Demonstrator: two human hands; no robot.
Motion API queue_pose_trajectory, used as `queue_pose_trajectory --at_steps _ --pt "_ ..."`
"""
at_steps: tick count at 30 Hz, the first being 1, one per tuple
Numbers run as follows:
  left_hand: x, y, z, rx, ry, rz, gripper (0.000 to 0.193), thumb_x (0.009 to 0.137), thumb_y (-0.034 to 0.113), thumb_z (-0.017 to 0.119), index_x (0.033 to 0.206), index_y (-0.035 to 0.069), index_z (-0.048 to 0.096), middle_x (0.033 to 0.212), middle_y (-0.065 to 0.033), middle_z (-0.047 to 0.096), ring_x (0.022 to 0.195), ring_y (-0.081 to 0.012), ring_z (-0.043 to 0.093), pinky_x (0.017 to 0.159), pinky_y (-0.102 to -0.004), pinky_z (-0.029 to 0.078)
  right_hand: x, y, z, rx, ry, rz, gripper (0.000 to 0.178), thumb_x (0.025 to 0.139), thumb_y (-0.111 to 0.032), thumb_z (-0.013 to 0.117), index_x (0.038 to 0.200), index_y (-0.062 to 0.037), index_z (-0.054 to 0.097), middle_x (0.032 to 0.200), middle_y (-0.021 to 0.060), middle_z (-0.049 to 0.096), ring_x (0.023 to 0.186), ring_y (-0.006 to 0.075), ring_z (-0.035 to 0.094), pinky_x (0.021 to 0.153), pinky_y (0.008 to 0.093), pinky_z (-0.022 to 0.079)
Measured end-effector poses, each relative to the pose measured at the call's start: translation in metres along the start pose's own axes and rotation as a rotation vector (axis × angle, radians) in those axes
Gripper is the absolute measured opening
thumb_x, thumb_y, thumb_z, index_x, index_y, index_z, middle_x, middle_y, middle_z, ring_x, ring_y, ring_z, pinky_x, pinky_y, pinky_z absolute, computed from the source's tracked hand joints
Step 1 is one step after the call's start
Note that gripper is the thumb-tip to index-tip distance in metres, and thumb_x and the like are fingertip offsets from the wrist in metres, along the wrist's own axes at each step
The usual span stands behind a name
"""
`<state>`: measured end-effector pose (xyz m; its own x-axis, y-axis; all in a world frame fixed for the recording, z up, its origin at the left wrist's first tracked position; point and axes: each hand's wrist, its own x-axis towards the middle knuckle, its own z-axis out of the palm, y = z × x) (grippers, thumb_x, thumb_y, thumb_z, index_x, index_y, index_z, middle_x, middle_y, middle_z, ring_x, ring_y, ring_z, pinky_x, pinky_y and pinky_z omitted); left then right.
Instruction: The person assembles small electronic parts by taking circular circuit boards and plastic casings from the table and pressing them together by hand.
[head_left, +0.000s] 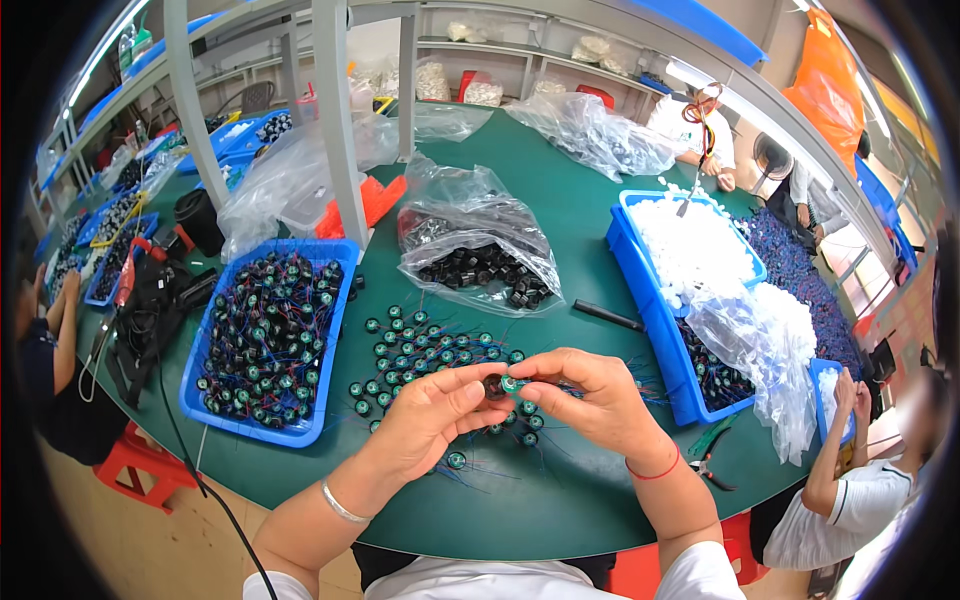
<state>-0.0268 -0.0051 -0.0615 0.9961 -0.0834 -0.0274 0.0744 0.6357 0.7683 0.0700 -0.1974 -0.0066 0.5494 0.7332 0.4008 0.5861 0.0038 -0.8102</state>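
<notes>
Over the middle of the green table (560, 500), my two hands meet fingertip to fingertip. My left hand (425, 410) pinches a small dark round housing (493, 386). Right against it, my right hand (600, 405) holds a small round green-faced part (510, 384) between thumb and forefinger, and thin wires trail by that hand. Beneath and beyond the hands lie several more wired round green-faced parts (395, 350) in a loose cluster. Whether the two held pieces are joined or only touching I cannot tell.
A blue tray (190, 385) of wired parts stands left. Ahead lies a clear bag (480, 225) of black housings. Stacked blue bins (655, 345) with white pieces stand right, near a black rod (608, 315) and pliers (708, 465). Metal posts (345, 130) rise at the back. Other people sit around.
</notes>
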Motion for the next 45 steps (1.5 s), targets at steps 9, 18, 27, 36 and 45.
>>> queue_pose_trajectory --at_steps 9,18,27,36,45 --pt "-0.002 0.0 0.003 0.016 -0.018 -0.026 0.04 0.101 0.02 0.053 0.133 -0.003 0.052 0.116 -0.0143 0.065 0.105 -0.022 0.065 0.095 -0.0343 0.053 0.002 0.008 0.005 -0.038 -0.008 -0.075 0.019 0.086 -0.003 0.069 0.105 -0.0021 0.071 0.087 0.0097 0.069 0.074 0.015 0.066 0.064 0.0262 0.051" --pt "-0.002 -0.002 0.0 0.023 -0.012 -0.027 0.04 0.1 0.021 0.055 0.132 -0.004 0.053 0.116 -0.0149 0.065 0.102 -0.0216 0.066 0.091 -0.0325 0.056 0.002 0.012 0.007 -0.087 -0.02 -0.135 0.015 0.085 -0.002 0.07 0.099 -0.001 0.07 0.086 0.0096 0.069 0.075 0.0191 0.067 0.064 0.0289 0.052" --pt "0.0 -0.006 0.003 0.053 0.14 0.012 0.036 0.097 0.011 0.058 0.129 -0.005 0.055 0.118 -0.0146 0.064 0.1 -0.0191 0.066 0.091 -0.0313 0.056 0.002 0.008 0.022 -0.329 0.028 -0.193 0.026 0.079 0.0 0.072 0.104 -0.0024 0.068 0.086 0.0098 0.067 0.076 0.0247 0.066 0.068 0.0319 0.053" --pt "-0.001 -0.019 0.009 0.565 0.283 0.372 0.025 0.089 -0.002 0.065 0.114 -0.002 0.067 0.097 -0.0049 0.062 0.088 -0.0122 0.066 0.075 -0.0214 0.057 -0.009 0.012 0.045 -0.437 0.162 -0.19 0.018 0.077 0.001 0.072 0.093 -0.0006 0.063 0.083 0.0126 0.066 0.071 0.0267 0.066 0.06 0.0338 0.053" --pt "-0.005 0.008 -0.004 0.585 0.469 0.49 0.019 0.089 -0.003 0.062 0.108 -0.004 0.067 0.094 -0.0062 0.064 0.084 -0.0132 0.068 0.074 -0.025 0.056 -0.008 -0.015 0.026 -0.347 0.177 -0.012 0.017 0.08 -0.002 0.074 0.096 -0.0002 0.067 0.082 0.0095 0.068 0.066 0.0148 0.066 0.061 0.0272 0.052"
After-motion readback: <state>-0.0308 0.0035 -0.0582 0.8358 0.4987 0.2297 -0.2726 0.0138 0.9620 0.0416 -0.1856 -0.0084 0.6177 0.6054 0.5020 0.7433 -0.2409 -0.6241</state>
